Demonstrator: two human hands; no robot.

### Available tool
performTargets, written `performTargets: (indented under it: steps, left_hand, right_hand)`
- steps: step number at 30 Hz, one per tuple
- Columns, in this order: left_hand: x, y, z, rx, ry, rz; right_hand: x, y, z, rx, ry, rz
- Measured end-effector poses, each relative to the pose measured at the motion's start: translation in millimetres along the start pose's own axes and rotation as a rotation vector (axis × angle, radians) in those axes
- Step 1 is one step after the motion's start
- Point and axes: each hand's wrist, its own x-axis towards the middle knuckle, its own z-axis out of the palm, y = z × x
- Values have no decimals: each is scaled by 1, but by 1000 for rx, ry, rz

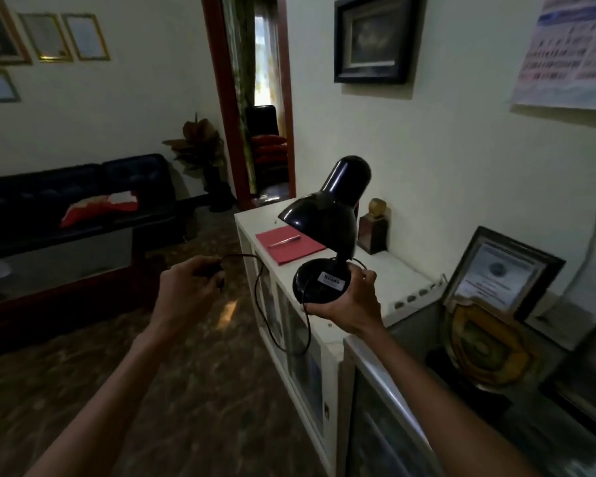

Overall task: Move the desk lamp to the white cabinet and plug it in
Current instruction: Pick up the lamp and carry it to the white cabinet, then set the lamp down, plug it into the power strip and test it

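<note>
A black desk lamp [327, 218] hangs tilted in the air above the near end of the white cabinet [372, 270]. My right hand [350, 302] grips its round base from below. Its black cord [265, 304] loops down in front of the cabinet and runs left into my left hand [188, 287], which is closed on the dark plug end. A white power strip [417, 296] with several sockets lies on the cabinet's near right edge.
On the cabinet top lie a red folder [289, 247] with a pen and a small trophy [374, 228] by the wall. Framed certificates [499, 277] stand at the right. A dark sofa [76, 197] and low table fill the left; a doorway opens behind.
</note>
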Motion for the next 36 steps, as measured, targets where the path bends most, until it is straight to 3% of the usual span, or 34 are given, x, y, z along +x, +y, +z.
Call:
performTargets:
  steps: [10,18,26,36]
  left_hand:
    - [209,-43,139,-92,-213,170]
    - [341,-47,252,-216,-459,350]
    - [395,-62,328,-275,-684,440]
    - [416,-64,354,-268,-741,465]
  right_hand:
    - [148,78,38,-38,189,263]
    - [210,130,72,-115,375,493]
    - [227,163,90,-140,483,624]
    - [234,182,81,-205,484,723]
